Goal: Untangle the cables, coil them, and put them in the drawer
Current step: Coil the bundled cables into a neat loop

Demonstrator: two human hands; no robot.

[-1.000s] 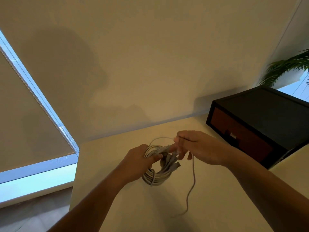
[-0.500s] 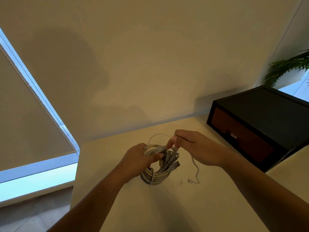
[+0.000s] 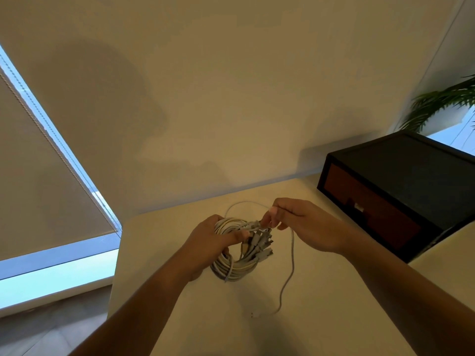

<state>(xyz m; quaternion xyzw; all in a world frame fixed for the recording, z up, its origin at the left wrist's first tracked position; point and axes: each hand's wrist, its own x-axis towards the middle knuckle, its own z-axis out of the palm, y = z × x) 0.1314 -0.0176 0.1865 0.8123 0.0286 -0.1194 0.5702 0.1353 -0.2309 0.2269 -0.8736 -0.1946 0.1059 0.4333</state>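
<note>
A bundle of white coiled cables (image 3: pixel 239 263) with grey plugs sits just above the cream table (image 3: pixel 321 317). My left hand (image 3: pixel 210 242) grips the coil on its left side, thumb laid across the top strands. My right hand (image 3: pixel 300 224) pinches one loose white cable (image 3: pixel 289 276) near the plugs; this strand arcs over the coil and hangs down to the table, its end lying near the front. The black drawer unit (image 3: pixel 401 191) with a brown drawer front (image 3: pixel 372 209) stands at the right, drawer closed.
The table's left edge drops to the floor by a window with a roller blind (image 3: pixel 38 176). A wall runs behind the table. A green plant (image 3: pixel 442 104) shows past the drawer unit at the far right.
The loose cable's tail, which was pulled up short half a second ago, now hangs longer and trails toward the front of the table. My right hand has shifted slightly right.
</note>
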